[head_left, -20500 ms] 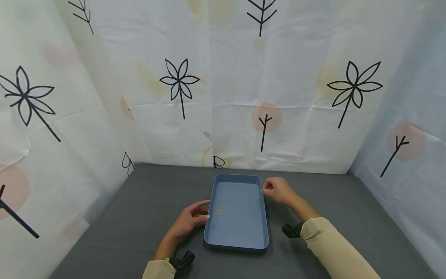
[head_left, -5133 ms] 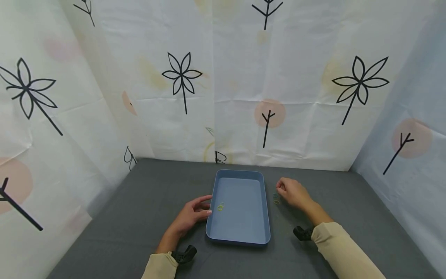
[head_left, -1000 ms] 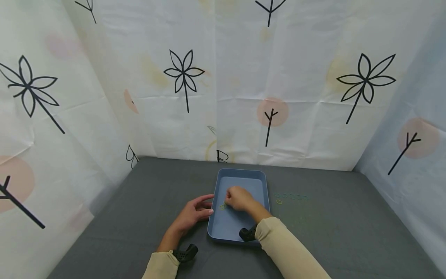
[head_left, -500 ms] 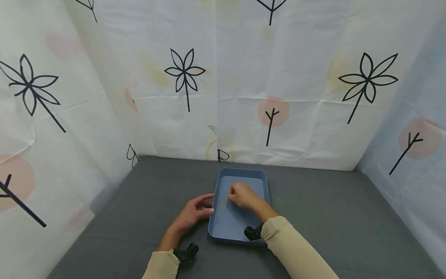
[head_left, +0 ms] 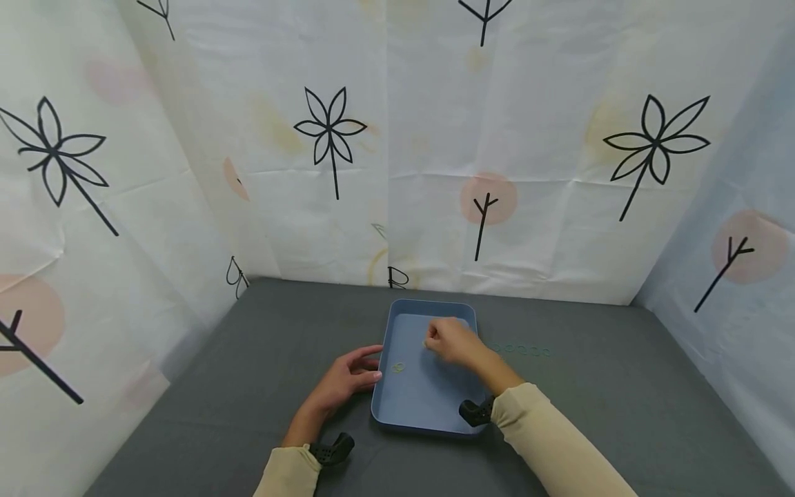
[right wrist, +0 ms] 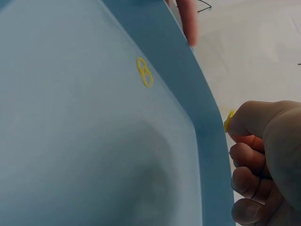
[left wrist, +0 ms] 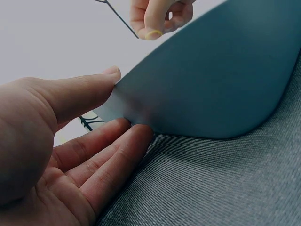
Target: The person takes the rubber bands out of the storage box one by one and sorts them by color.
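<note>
A blue rectangular tray [head_left: 416,407] lies on the grey cloth. My left hand [head_left: 340,379] rests at its left side, thumb tip at the rim and fingertips against the outer wall in the left wrist view. My right hand [head_left: 453,341] is above the tray's right half, pinching a small yellow ring [right wrist: 229,121] between thumb and forefinger. On the tray floor, near the left wall, two thin yellow rings [right wrist: 143,70] overlap in a figure eight. A row of several thin teal rings [head_left: 523,351] lies on the cloth right of the tray, partly behind my right wrist.
Dark grey cloth [head_left: 279,338] covers the table around the tray. A white patterned curtain [head_left: 422,228] stands behind it and on both sides. Each wrist wears a black camera mount, the right one [head_left: 477,412] over the tray's near right corner.
My right hand has lifted a yellow ring away from the others in the tray and moved right. It now blocks the yellow ring seen earlier on the cloth. The left hand has stayed put.
</note>
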The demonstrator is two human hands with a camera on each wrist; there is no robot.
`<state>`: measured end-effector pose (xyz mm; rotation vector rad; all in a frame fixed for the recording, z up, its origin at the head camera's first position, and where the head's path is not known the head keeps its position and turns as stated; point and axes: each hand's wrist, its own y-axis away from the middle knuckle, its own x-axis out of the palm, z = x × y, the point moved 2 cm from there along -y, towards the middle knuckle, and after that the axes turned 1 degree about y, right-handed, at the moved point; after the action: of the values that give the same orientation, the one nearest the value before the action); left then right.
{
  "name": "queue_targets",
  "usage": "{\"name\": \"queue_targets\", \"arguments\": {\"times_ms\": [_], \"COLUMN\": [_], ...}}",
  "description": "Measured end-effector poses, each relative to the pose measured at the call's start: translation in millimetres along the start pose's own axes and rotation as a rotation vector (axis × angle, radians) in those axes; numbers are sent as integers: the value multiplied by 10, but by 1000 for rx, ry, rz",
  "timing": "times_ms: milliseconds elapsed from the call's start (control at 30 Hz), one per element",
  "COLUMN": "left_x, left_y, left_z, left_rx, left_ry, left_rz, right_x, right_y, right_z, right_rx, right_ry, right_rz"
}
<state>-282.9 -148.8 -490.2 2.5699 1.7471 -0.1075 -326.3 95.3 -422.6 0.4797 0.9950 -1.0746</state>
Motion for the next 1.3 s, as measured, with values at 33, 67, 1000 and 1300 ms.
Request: {"name": "queue_targets", "arguments": {"times_ms": [33,67,1000,1300], "left_x": [-1,-1,5,9], "left_y": [0,1,5,18], "left_z": [1,1,-3,-26], "left_rx": [-1,-2,-7,-8], "left_ry": [-1,0,15,13], "left_rz": [-1,-1,4,-2], "right_x": [-22,-42,-354,-366], "right_y": [5,13,373,490], "right_z": [-17,-35,-589,-754], "right_rx": [1,4,82,69], "right_ry": [7,7,-29,24], "right_rz": [-9,-18,-140,-154]}}
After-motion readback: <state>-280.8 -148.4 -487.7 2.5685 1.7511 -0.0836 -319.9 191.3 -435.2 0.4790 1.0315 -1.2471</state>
